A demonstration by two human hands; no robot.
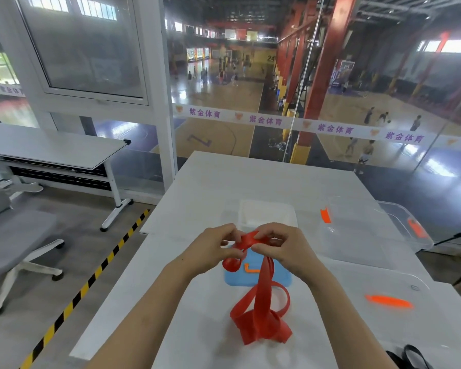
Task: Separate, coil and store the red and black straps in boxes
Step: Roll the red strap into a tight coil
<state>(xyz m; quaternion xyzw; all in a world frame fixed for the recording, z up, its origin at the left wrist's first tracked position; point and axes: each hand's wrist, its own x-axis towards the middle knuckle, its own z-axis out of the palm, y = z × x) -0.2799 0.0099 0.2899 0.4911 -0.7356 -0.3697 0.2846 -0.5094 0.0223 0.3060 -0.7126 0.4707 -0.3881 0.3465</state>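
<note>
Both hands hold one end of the red strap [260, 312] above the white table [197, 203]. My left hand [216, 249] pinches it beside a small rolled coil at its end. My right hand [282, 246] grips the strap just to the right. The rest hangs down and lies in loose folded loops on the table near me. A black strap [413, 356] shows only partly at the bottom right edge. A small clear box [266, 215] stands just behind my hands. A blue lid [280, 276] with an orange clip lies under them.
A large clear bin [362, 233] with orange latches stands at the right, and its clear lid [383, 302] with an orange handle lies nearer. A glass wall is behind the table. A grey chair [16, 235] and a second table [51, 150] are at the left.
</note>
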